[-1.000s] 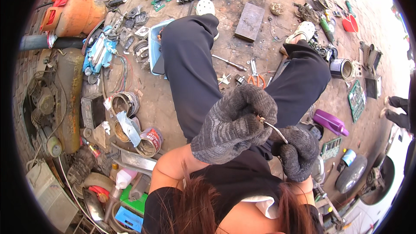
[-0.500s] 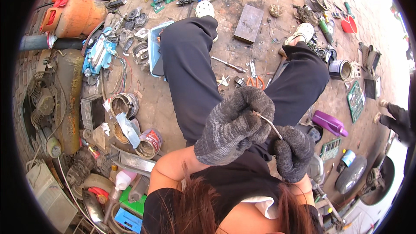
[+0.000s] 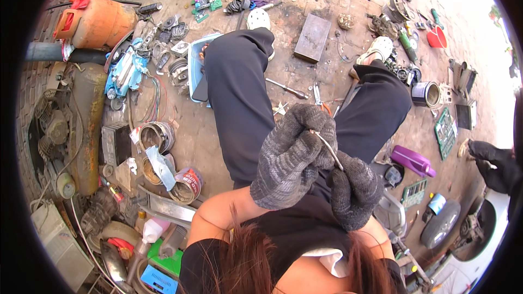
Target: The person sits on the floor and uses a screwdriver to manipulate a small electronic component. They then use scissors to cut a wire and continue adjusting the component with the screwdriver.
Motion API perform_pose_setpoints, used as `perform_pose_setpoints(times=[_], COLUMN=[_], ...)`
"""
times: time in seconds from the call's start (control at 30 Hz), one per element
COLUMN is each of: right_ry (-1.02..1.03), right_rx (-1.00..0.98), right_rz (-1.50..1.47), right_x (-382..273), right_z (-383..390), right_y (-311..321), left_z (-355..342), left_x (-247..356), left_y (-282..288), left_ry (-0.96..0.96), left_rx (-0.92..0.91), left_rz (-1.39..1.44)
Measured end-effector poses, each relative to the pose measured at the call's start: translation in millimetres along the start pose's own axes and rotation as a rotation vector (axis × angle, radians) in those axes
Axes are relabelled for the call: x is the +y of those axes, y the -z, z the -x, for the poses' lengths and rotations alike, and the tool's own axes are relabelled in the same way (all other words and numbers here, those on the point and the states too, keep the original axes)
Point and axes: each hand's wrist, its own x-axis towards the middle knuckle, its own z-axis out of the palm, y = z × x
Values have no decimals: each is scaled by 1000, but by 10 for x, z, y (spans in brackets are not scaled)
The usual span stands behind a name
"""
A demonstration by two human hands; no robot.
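A short grey wire (image 3: 328, 148) with a copper-coloured end spans the gap between my hands, above my lap. My left hand (image 3: 291, 160), in a grey knitted glove, pinches its upper end. In a matching glove, my right hand (image 3: 357, 191) closes on the lower end, and the fingers hide the rest of it. Beyond the hands, a pair of pliers (image 3: 317, 95) with orange handles lies on the brick ground, partly covered by the left glove. A screwdriver (image 3: 291, 90) rests nearby between my knees.
A dark metal block (image 3: 312, 38) lies between my feet. By my left leg stands a blue basin (image 3: 193, 71); cans (image 3: 186, 186) and an orange gas cylinder (image 3: 103, 22) are farther left. Right are a purple bottle (image 3: 413, 160), a circuit board (image 3: 445, 133) and another person's dark-clothed leg (image 3: 493, 166).
Both hands have shifted slightly, the right one moving left and closer to the left one. Less wire shows between them. The other person's leg at the right has come further in.
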Motion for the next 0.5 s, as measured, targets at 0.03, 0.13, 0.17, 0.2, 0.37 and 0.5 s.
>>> perform_pose_setpoints(times=[0.03,0.13,0.17,0.2,0.37,0.5], right_ry=[14,72,94,80,65,93], right_rx=[25,57,61,37,-13,-16], right_rz=[-7,50,83,58,40,78], right_x=[22,89,101,87,29,28], right_z=[-3,13,18,5,-55,-46], right_y=[-14,-12,-6,5,42,48], left_z=[-4,0,-8,-13,5,-17], left_x=[4,25,37,44,78,62], left_y=[-7,-17,-3,8,-10,44], left_ry=[12,47,60,75,64,48], left_rx=[-9,-31,-39,-50,9,-86], left_rz=[24,73,75,79,43,50])
